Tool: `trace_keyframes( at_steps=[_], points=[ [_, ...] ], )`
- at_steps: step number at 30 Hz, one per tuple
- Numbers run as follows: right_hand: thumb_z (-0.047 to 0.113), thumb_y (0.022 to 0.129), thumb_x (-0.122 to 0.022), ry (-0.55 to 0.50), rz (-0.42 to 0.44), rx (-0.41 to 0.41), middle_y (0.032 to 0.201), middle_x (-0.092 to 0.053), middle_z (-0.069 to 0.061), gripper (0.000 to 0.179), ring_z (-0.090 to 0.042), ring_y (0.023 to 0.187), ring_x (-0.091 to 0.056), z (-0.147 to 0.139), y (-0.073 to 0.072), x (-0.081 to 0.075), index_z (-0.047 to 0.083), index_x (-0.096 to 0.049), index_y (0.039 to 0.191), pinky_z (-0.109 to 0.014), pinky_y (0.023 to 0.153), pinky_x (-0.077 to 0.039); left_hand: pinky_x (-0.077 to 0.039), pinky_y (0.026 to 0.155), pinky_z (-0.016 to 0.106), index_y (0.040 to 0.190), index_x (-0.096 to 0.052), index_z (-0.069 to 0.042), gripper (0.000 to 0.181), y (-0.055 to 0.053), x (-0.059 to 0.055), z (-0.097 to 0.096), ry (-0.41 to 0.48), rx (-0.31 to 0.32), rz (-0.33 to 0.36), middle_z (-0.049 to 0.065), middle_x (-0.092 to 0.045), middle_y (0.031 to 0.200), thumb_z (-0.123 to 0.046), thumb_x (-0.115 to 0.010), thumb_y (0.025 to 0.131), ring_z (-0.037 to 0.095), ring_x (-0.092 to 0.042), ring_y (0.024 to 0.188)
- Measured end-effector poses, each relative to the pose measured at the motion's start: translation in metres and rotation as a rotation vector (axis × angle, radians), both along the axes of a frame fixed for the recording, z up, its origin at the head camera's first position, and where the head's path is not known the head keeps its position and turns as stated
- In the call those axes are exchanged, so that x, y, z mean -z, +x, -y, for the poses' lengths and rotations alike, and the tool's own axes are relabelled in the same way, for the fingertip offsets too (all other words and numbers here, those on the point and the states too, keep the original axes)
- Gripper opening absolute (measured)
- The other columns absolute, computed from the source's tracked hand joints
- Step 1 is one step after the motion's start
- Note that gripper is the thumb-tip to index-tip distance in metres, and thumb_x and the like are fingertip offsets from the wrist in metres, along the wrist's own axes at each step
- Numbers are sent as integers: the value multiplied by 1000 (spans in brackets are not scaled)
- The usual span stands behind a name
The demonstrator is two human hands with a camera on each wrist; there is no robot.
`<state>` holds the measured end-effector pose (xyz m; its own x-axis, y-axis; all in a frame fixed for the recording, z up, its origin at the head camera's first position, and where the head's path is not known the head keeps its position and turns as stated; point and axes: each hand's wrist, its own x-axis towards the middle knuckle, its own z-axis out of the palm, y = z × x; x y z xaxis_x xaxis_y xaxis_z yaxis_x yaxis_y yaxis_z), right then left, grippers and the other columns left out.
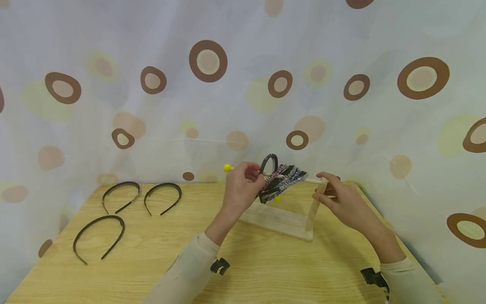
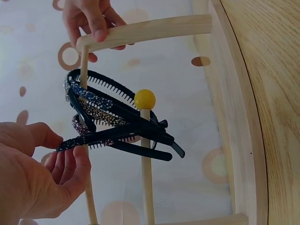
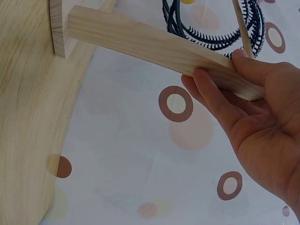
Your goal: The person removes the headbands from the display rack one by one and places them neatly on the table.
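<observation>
Head view: a glittery headband (image 2: pixel 96 136) is pinched by the left hand (image 1: pixel 244 188) at the bunch (image 1: pixel 285 182) hung on the rod (image 1: pixel 313 181). The rack's post (image 1: pixel 314 206) is pinched near its top by the right hand (image 1: pixel 344 202). Three black headbands (image 1: pixel 123 228) are spread on the table (image 1: pixel 167 249).

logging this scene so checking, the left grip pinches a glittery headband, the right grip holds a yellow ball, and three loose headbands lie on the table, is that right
Not quite: the right grip holds the top of a wooden upright, not a yellow ball, as the right wrist view shows. The left grip pinches a glittery headband, and three loose headbands lie on the table.
</observation>
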<state>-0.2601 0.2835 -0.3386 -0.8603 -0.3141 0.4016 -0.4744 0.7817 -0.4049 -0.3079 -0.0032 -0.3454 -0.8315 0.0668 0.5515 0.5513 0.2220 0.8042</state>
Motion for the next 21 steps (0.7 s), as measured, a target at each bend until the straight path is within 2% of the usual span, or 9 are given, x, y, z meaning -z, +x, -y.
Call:
trace_keyframes(
  at_steps=[14, 17, 21],
  points=[
    [21, 101, -67, -9, 18, 0, 101, -66, -9, 54, -36, 99, -70, 2, 2, 0, 4, -43, 146, -53, 83, -57, -57, 68, 23, 108, -67, 0, 21, -5, 2, 0, 25, -36, -83, 5, -66, 89, 2, -71, 87, 17, -65, 80],
    [21, 101, -67, -7, 17, -6, 101, -67, -9, 53, -35, 98, -71, 2, 2, -1, 3, -43, 146, -53, 82, -57, -57, 68, 23, 107, -67, 0, 21, -5, 2, -1, 28, -47, -90, 5, -66, 90, 2, -72, 87, 17, -65, 80],
    [21, 101, -67, -4, 11, -12, 101, -67, -8, 53, -35, 98, -71, 2, 1, -1, 3, -44, 145, -52, 82, -57, -58, 69, 23, 108, -67, 0, 22, -4, 3, -2, 58, -28, -84, 4, -66, 91, 2, -72, 87, 16, -65, 81]
  ],
)
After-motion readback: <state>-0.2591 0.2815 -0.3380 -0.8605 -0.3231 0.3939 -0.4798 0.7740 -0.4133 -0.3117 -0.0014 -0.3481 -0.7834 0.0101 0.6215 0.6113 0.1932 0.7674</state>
